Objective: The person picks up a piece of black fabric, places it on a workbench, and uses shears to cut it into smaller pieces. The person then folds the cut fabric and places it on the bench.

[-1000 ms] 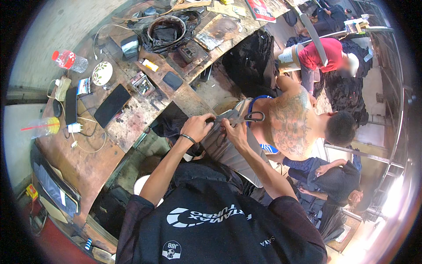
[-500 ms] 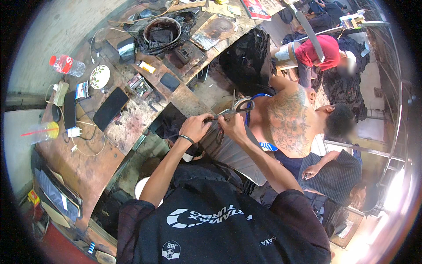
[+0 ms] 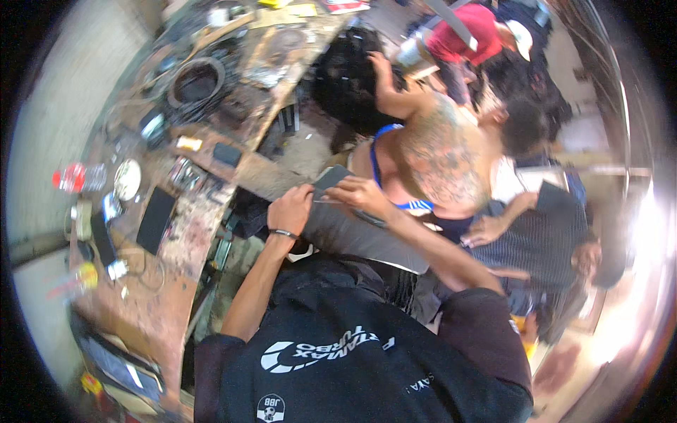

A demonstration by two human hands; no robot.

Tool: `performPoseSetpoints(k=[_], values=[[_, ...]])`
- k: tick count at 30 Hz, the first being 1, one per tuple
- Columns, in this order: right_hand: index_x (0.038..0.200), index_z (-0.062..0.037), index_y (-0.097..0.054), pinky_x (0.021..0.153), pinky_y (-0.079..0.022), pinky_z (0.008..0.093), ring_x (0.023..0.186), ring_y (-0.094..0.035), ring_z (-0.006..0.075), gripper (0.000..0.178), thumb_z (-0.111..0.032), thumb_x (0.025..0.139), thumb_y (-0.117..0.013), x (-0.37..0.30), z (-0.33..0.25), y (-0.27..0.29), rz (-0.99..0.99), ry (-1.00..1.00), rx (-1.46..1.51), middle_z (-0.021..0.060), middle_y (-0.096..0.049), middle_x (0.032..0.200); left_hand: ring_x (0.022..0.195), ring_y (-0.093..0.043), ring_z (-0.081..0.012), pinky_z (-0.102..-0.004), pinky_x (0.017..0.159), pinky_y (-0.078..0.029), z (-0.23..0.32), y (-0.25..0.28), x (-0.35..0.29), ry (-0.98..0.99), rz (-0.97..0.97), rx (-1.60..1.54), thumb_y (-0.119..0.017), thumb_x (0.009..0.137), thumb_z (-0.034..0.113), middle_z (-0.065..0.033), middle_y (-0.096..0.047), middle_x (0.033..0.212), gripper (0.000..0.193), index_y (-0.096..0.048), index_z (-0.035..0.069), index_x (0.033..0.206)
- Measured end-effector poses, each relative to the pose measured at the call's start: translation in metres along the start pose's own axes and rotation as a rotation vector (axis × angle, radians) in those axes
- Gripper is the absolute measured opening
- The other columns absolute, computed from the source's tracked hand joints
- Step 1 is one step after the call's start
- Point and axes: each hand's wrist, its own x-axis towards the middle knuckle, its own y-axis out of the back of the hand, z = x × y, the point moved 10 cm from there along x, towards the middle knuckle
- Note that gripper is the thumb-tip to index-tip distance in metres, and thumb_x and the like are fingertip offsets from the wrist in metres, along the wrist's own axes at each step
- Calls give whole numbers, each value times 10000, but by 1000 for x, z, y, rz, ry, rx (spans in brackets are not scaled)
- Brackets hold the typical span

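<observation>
Step in hand, I judge: handling a dark flat piece (image 3: 330,178), at 12 o'clock from my chest. My left hand (image 3: 290,210) and right hand (image 3: 363,197) pinch its near edge, fingers curled in; blur hides finer contact. Dark sheet (image 3: 360,241) at 5 o'clock of it. Next move likely calls for steady tension.

Tbl (image 3: 169,299) L of hands (image 3: 289,210)

Worn wooden table (image 3: 194,247) on the left, red-capped bottle (image 3: 83,177) beside a patterned bowl (image 3: 127,179), dark basin (image 3: 218,73) farther off, tattooed person (image 3: 444,155) right, red-shirted person (image 3: 462,39) far right
</observation>
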Motion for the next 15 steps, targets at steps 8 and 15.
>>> performPoseSetpoints(k=[8,15], values=[[936,-22,-756,619,-551,423,692,-684,322,144,-163,951,-779,-95,-59,-27,517,-588,294,146,-696,784,888,-731,-411,-517,728,-573,17,-11,11,-63,12,188,-609,1058,302,-143,-756,989,183,-651,129,1100],[994,4,-775,630,-560,409,718,-709,336,140,-131,969,-747,-121,-66,-40,502,-733,355,165,-735,840,785,-734,-441,-550,659,-569,16,-17,13,-41,12,348,-589,1075,318,-193,-748,908,233,-575,86,1080]])
